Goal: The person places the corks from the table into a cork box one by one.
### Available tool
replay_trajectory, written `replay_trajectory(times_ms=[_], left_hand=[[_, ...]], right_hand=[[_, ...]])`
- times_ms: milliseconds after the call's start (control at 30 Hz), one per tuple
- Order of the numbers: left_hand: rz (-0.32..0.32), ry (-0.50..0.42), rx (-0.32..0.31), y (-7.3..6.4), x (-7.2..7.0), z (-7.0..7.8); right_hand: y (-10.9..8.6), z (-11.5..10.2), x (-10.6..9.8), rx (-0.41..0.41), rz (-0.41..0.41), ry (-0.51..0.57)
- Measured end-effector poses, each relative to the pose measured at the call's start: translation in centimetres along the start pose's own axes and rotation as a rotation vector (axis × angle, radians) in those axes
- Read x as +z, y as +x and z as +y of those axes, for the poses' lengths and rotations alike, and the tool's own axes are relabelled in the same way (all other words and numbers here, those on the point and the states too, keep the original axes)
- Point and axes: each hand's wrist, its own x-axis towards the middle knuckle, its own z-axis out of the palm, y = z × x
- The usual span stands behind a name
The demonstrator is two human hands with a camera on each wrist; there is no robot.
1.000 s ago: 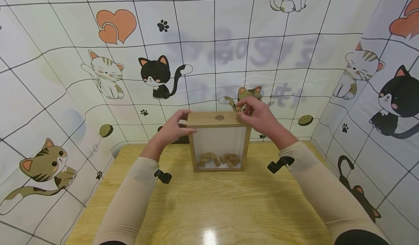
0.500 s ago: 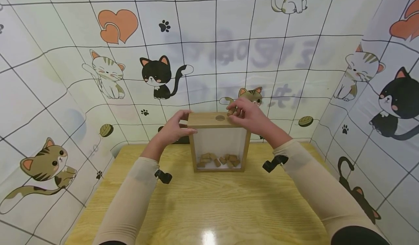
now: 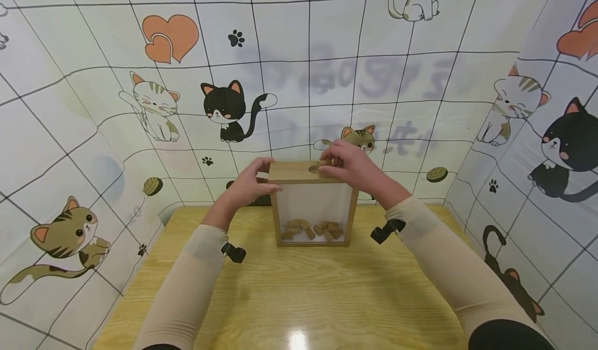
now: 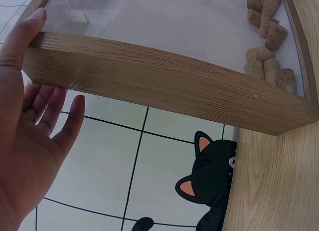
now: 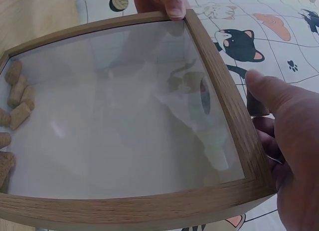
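A wooden shadow box with a clear front stands upright on the table, and its top has a round hole. Several corks lie along the bottom inside. My left hand grips the upper left corner; in the left wrist view the thumb lies on the front frame and the fingers reach behind. Between thumb and fingers my right hand pinches a cork just over the top, right beside the hole. In the right wrist view the thumb covers part of that cork.
The box rests toward the back of the wooden table, close to a cloth backdrop printed with cats and grid lines. A dark object is partly hidden behind the box's left side.
My right hand has moved left along the box's top with the cork, from near the right corner to the hole. My left hand keeps its grip on the corner.
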Motion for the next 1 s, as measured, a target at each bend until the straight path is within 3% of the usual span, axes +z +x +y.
replay_trajectory(times_ms=[167,400,700,833,1000], left_hand=[[0.001,0.002,-0.014,-0.1,0.0,0.0],[0.002,-0.006,-0.009,-0.1,0.1,0.0],[-0.004,-0.024,0.0,0.1,0.0,0.0],[-0.004,-0.022,0.002,0.0,0.0,0.0],[-0.004,-0.027,0.002,0.1,0.1,-0.2]], right_hand=[[0.1,0.0,0.1,-0.033,0.025,-0.034],[0.2,0.0,0.2,0.007,0.034,-0.062],[0.5,0.0,0.3,-0.051,0.055,-0.074],[0.8,-0.5,0.2,-0.015,0.012,-0.065],[1.1,-1.0,0.2,0.098,-0.039,-0.041]])
